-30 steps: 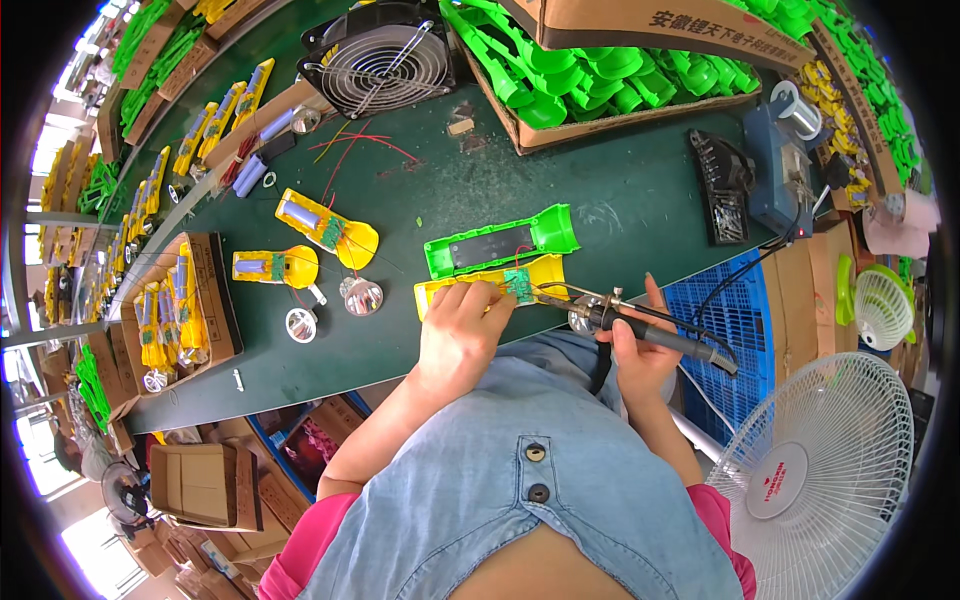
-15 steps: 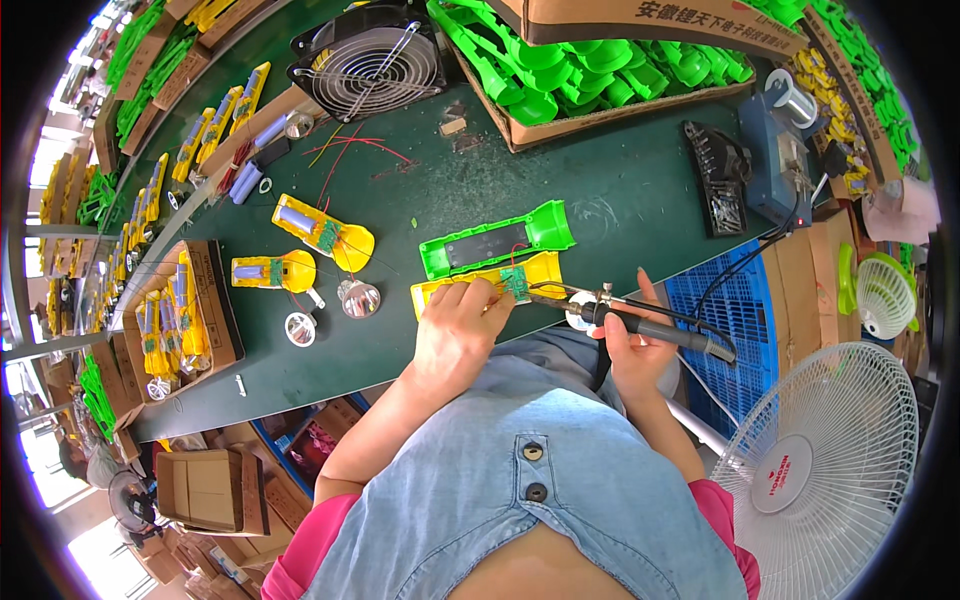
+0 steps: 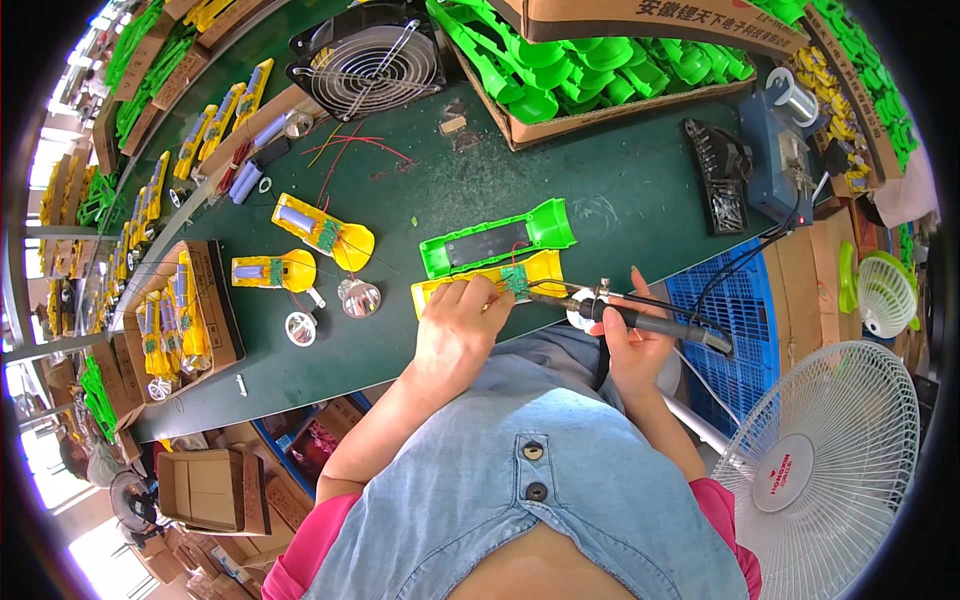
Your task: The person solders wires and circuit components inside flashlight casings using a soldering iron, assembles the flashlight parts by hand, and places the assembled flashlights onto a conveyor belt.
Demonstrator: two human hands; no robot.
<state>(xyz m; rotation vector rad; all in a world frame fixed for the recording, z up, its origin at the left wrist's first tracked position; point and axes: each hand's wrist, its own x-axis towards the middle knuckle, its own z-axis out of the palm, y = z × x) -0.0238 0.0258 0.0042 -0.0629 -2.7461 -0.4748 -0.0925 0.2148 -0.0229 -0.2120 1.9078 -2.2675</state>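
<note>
My left hand (image 3: 458, 325) is closed on the yellow flashlight housing half (image 3: 545, 270), its fingers hiding much of the near side. Inside that housing is a green circuit board (image 3: 514, 281) with a thin red wire rising from it. My right hand (image 3: 637, 350) grips a black-handled soldering iron (image 3: 650, 323), whose tip points left to the board's right edge. A lamp reflector (image 3: 578, 310) sits partly behind the iron. Just beyond lies a green housing half (image 3: 497, 239) with a dark flat strip inside.
Two yellow housings with batteries (image 3: 325, 233) and loose reflectors (image 3: 359, 299) lie to the left, near a carton (image 3: 226, 305) of similar ones. A metal-guarded fan (image 3: 372, 68) and a box of green shells (image 3: 600, 125) stand at the back. Right are a soldering station (image 3: 775, 150) and a large fan (image 3: 820, 450).
The soldering iron's handle has shifted very slightly to the left with my right hand. My left hand and the housings stay in place.
</note>
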